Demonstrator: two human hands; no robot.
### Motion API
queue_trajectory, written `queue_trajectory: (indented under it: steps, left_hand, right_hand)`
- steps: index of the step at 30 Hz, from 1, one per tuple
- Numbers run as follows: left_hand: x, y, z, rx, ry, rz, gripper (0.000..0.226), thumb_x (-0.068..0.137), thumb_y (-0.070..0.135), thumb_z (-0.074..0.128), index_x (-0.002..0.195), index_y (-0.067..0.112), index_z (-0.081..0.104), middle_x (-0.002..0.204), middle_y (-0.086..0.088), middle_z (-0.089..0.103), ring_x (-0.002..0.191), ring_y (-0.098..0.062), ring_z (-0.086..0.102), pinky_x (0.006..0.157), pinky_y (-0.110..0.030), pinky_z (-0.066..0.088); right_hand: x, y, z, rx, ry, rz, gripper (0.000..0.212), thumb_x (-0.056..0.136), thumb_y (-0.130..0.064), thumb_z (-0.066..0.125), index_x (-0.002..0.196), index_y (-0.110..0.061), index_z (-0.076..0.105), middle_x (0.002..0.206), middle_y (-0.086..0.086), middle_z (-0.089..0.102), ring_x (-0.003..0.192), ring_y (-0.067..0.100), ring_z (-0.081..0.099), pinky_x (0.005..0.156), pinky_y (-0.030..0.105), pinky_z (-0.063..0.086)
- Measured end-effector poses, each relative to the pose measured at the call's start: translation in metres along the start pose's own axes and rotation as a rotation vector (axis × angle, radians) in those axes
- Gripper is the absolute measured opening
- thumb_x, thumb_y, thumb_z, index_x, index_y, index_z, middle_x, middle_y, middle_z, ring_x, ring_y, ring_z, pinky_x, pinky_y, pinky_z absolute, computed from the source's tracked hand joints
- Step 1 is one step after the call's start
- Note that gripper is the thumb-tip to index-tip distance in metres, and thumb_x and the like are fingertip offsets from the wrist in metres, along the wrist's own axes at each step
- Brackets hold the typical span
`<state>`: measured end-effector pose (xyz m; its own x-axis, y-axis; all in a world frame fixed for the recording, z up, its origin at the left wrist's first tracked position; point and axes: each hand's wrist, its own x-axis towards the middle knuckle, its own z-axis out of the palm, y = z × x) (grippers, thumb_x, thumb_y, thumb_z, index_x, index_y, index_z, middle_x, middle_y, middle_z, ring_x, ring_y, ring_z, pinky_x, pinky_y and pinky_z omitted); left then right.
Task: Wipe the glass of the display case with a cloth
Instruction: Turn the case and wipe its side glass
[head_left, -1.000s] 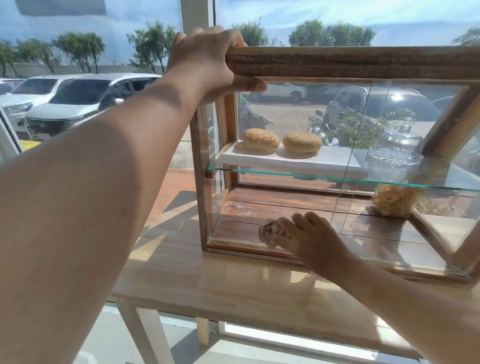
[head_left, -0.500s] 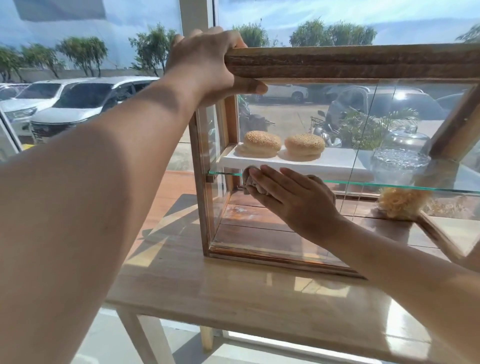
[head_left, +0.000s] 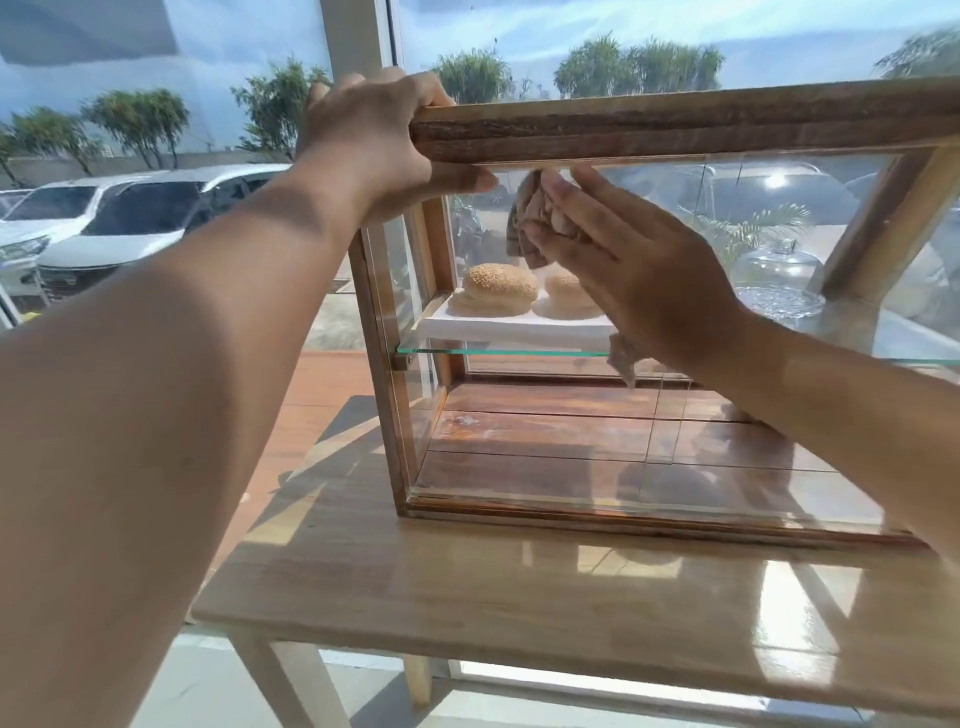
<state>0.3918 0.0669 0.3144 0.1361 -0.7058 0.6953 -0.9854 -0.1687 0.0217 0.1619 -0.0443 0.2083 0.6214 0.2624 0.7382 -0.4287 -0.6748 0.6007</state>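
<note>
The left hand (head_left: 379, 140) grips the display case (head_left: 675, 130) at its top left corner, fingers curled over the rail. The right hand (head_left: 639, 270) presses the cloth (head_left: 535, 218) with straight fingers against the front glass (head_left: 675, 441), just under that rail. Wiping looks under way. The next move calls for a firm stroke across or downward.

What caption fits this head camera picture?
Right hand presses a cloth on the glass; left hand grips the case by its top.

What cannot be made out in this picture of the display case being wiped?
Head view:
Cloth: mostly covered by the right hand.
Second bun: partly behind that hand.
Fingertips of the left hand: hidden over the display case top.
Case's right end: cut off by the picture edge.
</note>
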Motion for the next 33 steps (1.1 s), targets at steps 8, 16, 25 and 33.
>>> queue_trajectory:
  steps: [8,16,25,33]
  left_hand:
    - [0.001,-0.004,-0.002,-0.035,-0.053,0.018,0.072,0.071,0.083,0.062,0.127,0.038,0.058,0.116,0.009,0.059,0.116,-0.024,0.052,0.11,-0.048,0.031]
    - [-0.002,-0.009,-0.016,-0.076,-0.12,0.059,0.063,0.079,0.069,0.069,0.134,0.042,0.055,0.107,0.016,0.061,0.099,-0.009,0.058,0.092,-0.028,0.047]
    - [0.007,-0.02,-0.014,-0.079,-0.157,0.084,0.077,0.073,0.083,0.059,0.14,0.046,0.051,0.13,0.014,0.063,0.114,-0.013,0.06,0.098,-0.033,0.049]
    - [0.005,-0.019,-0.013,-0.078,-0.15,0.063,0.067,0.08,0.066,0.071,0.139,0.042,0.051,0.123,0.016,0.065,0.109,-0.011,0.059,0.097,-0.029,0.046]
  right_hand:
    - [-0.022,-0.058,0.04,0.09,-0.11,-0.15,0.04,0.109,-0.004,0.029,0.136,-0.009,0.059,0.145,0.015,0.052,0.135,0.029,0.049,0.113,0.04,0.037]
    - [-0.052,-0.094,0.043,0.201,-0.205,-0.267,0.038,0.097,-0.005,0.06,0.133,-0.016,0.059,0.139,0.011,0.057,0.131,0.026,0.052,0.111,0.038,0.041]
    - [0.034,-0.06,0.051,0.129,-0.04,-0.052,0.048,0.094,0.001,0.059,0.141,-0.007,0.052,0.142,0.017,0.053,0.136,0.032,0.047,0.113,0.043,0.036]
    - [0.001,-0.11,0.08,0.142,-0.039,-0.259,0.044,0.106,0.004,0.028,0.133,-0.009,0.061,0.136,0.012,0.06,0.128,0.025,0.056,0.108,0.039,0.046]
